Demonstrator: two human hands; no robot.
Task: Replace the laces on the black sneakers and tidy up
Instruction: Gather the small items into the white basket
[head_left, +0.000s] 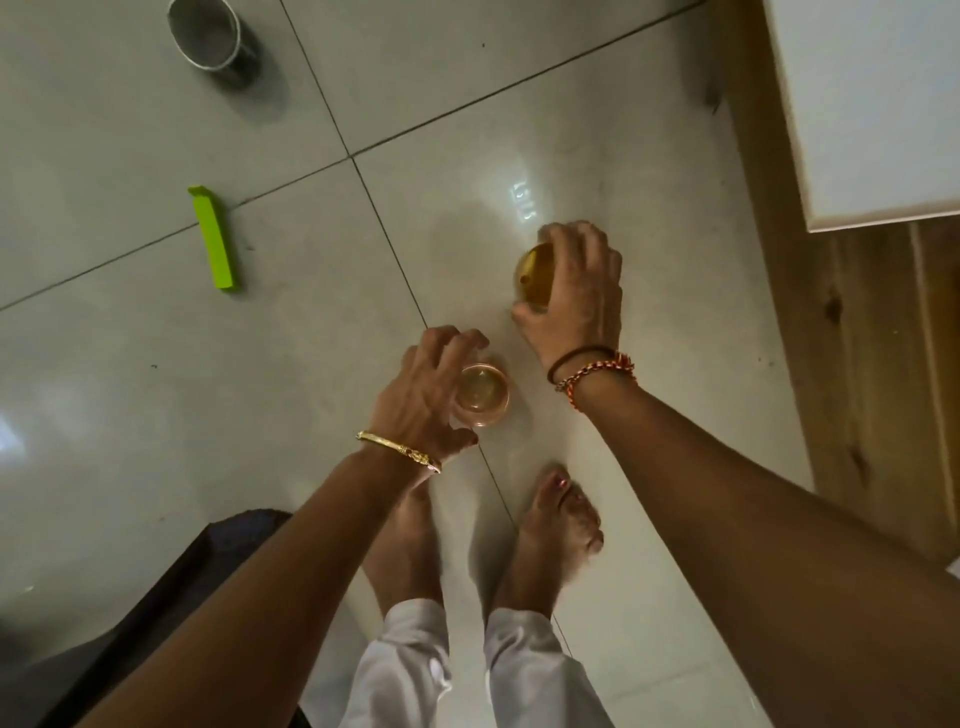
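Two small glasses occupy both of my hands: the left hand (423, 392) curls its grip over the rim of a clear glass (480, 395) that looks to stand on the tiled floor (156, 441), and the right hand (574, 288) wraps its grip round an amber glass (532, 275), tilted on its side. Neither the black sneakers nor any laces are in my view, so I judge this to be the tidying part of the task. My bare feet (558, 519) stand just below the clear glass, which is my main worry: if the left fingers slip on that smooth rim, the glass could drop on the hard tiles close to my toes. The amber glass seems to hold liquid, though I cannot tell how much; tilted as it is, it could spill onto the glossy floor and make it slick. A green plastic strip (214, 239) lies well apart to the left and a metal cup (208, 34) stands beyond it, both still to be gathered. A wooden cabinet (857, 364) runs along the right, near my right forearm.
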